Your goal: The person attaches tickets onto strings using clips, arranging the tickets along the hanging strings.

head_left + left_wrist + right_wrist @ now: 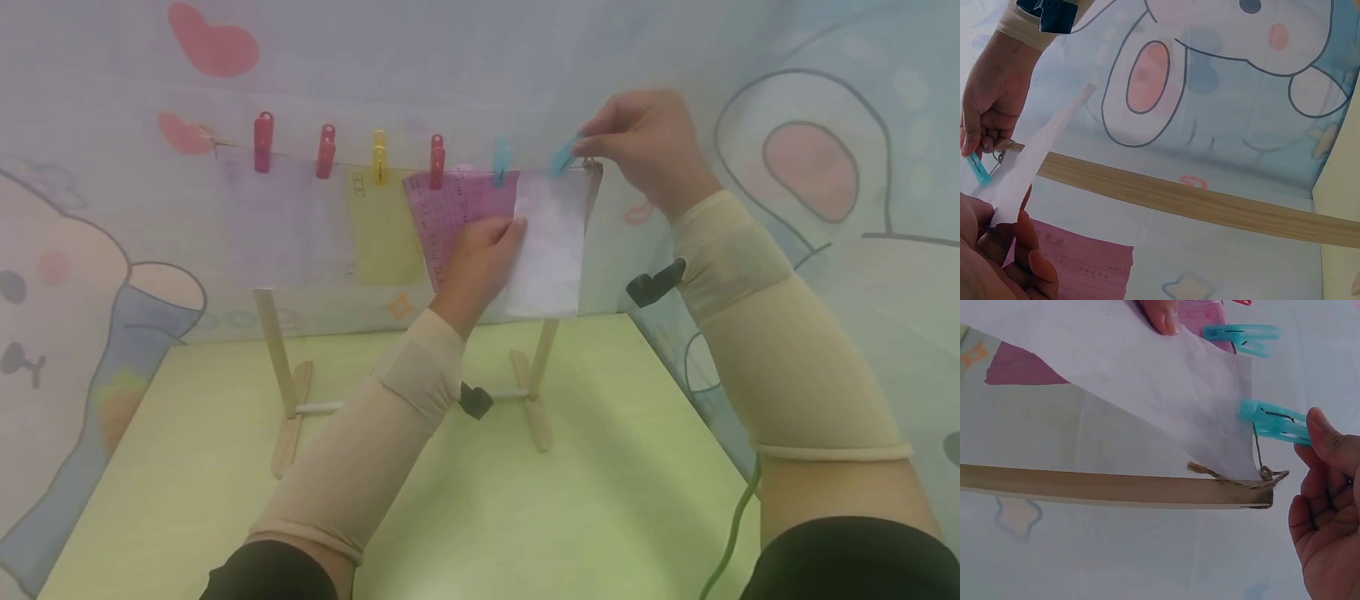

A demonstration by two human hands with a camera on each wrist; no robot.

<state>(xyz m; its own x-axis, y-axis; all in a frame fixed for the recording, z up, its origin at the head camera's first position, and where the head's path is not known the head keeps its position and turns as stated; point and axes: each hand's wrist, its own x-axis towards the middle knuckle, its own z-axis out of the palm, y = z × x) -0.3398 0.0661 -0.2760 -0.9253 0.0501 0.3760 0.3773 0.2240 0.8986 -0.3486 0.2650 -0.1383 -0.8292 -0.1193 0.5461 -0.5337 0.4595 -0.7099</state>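
My right hand (651,143) pinches a light-blue clothespin (564,157) between thumb and finger. In the right wrist view the tip of this clothespin (1266,419) overlaps the top edge of a white sheet of paper (551,250) at the string. My left hand (478,258) pinches that sheet by its left edge. Behind the left hand hangs a pink printed sheet (491,193), partly hidden, with another light-blue clothespin (502,160) at its top right and a red clothespin (437,160) at its left.
A yellow sheet (386,233) and pale purple sheet (266,221) hang further left under yellow (379,157) and red (263,142) clothespins. The string is tied to a wooden post (1116,487). The rack's wooden feet (534,408) stand on a light green table (600,500), before a cartoon-printed backdrop.
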